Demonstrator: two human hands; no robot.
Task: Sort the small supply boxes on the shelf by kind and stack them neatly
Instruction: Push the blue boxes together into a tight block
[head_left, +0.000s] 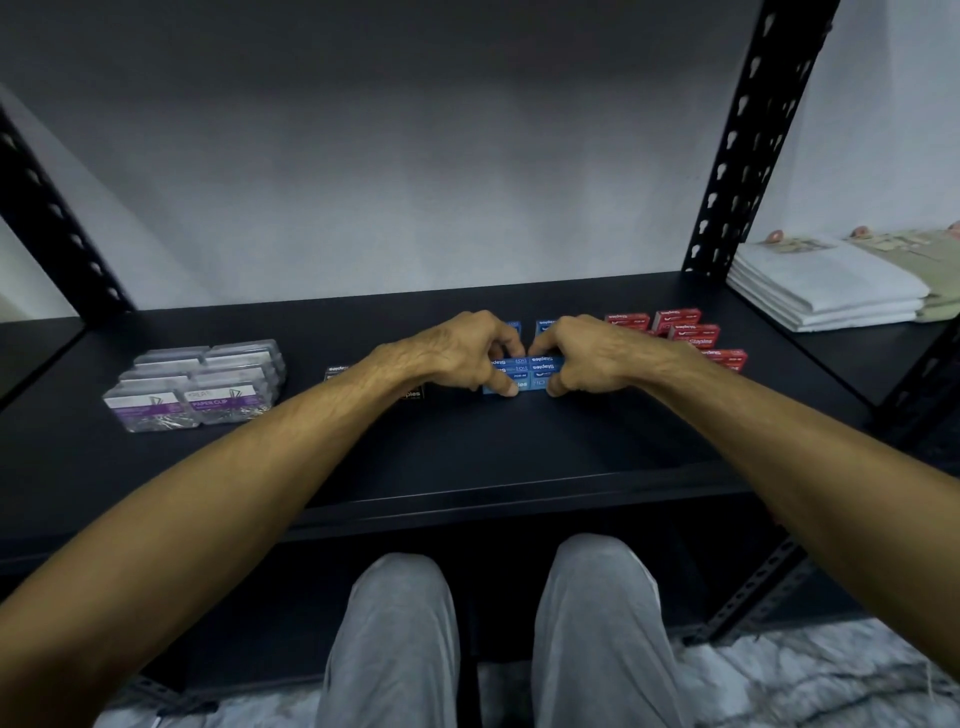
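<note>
A small stack of blue staples boxes sits mid-shelf on the black shelf board. My left hand grips its left end with thumb in front and fingers curled over the top. My right hand grips the right end the same way. Two more blue boxes peek out behind my hands. Several red staples boxes lie in a group to the right. Clear paper clip boxes with purple labels are stacked at the left. Black staples boxes lie partly hidden under my left wrist.
Black perforated uprights frame the shelf at the right and at the left. A pile of folded white and pale green cloth lies on the neighbouring shelf at the right. My knees in grey trousers are below the shelf edge.
</note>
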